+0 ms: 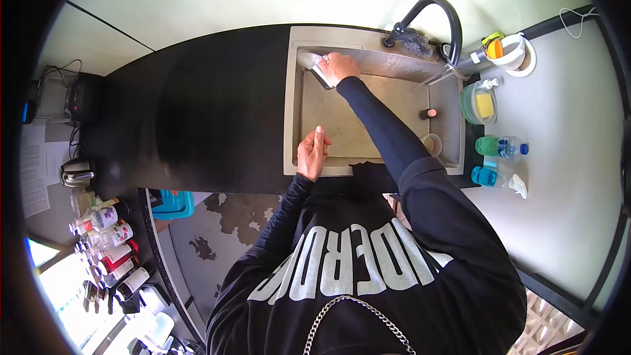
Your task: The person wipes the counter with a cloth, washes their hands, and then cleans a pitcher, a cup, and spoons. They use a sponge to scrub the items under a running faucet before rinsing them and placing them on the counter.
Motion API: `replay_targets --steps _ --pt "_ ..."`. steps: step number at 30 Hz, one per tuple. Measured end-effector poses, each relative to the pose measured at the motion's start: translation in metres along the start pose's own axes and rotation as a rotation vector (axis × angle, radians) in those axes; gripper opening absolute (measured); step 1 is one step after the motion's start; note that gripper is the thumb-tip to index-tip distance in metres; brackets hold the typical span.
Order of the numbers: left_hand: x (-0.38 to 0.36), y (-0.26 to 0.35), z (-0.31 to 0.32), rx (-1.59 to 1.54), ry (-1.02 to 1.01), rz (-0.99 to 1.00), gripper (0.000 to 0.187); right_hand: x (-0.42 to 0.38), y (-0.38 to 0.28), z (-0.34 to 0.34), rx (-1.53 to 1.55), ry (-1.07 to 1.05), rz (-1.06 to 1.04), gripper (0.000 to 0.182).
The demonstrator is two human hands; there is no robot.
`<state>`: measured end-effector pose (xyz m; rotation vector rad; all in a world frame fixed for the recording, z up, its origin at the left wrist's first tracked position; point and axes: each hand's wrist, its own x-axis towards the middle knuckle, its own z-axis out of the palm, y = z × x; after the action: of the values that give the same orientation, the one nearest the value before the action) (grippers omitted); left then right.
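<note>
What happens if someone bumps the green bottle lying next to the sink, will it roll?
Probably yes. The green bottle lies on its side on the smooth counter, so its round body could roll easily. It looks like thin clear plastic, so likely light and unlikely to break.

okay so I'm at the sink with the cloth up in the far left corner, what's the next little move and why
Probably draw the cloth along the far wall toward the faucet. Your right hand presses it into the far left corner of the sink, so the rest of that wall seems still unwiped. Your left hand braces on the near rim, which should steady you.
</note>
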<state>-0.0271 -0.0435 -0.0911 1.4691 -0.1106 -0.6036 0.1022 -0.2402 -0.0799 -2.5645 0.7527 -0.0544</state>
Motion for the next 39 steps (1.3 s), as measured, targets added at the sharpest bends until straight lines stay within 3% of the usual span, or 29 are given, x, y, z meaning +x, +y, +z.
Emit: replay_targets --steps 8,10,14,16,20,22,30,32,34,39 --pt "0.0 0.004 -0.002 0.037 -0.011 -0.059 0.051 -0.061 0.075 -0.01 -0.08 -0.093 -0.03 0.041" --pt "0.007 -0.001 0.0 0.043 -0.04 -0.03 0.051 -0.091 0.098 -0.022 0.06 -0.146 0.016 0.039" --pt "0.014 0.002 0.006 0.091 -0.075 0.016 0.051 -0.139 0.171 -0.006 0.372 0.037 0.273 0.044" --pt "0.018 0.001 0.009 0.107 -0.087 0.006 0.051 -0.151 0.175 -0.017 0.439 0.091 0.369 0.043" --pt "0.023 0.005 0.016 0.12 -0.122 -0.01 0.051 -0.151 0.166 -0.039 0.474 0.248 0.347 0.039" --pt "0.023 0.008 0.02 0.147 -0.131 0.014 0.051 -0.148 0.162 -0.047 0.545 0.222 0.261 0.036" --pt "0.016 0.008 0.026 0.154 -0.147 0.033 0.051 -0.147 0.173 -0.047 0.676 0.235 0.243 0.037" --pt "0.014 0.005 0.024 0.164 -0.142 0.033 0.051 -0.145 0.178 -0.05 0.664 0.323 0.214 0.036" --pt "0.011 0.004 0.02 0.176 -0.128 0.03 0.051 -0.144 0.181 -0.053 0.752 0.243 0.263 0.036" --pt "0.006 0.003 0.013 0.171 -0.129 0.009 0.05 -0.139 0.167 -0.058 0.633 0.254 0.161 0.031"
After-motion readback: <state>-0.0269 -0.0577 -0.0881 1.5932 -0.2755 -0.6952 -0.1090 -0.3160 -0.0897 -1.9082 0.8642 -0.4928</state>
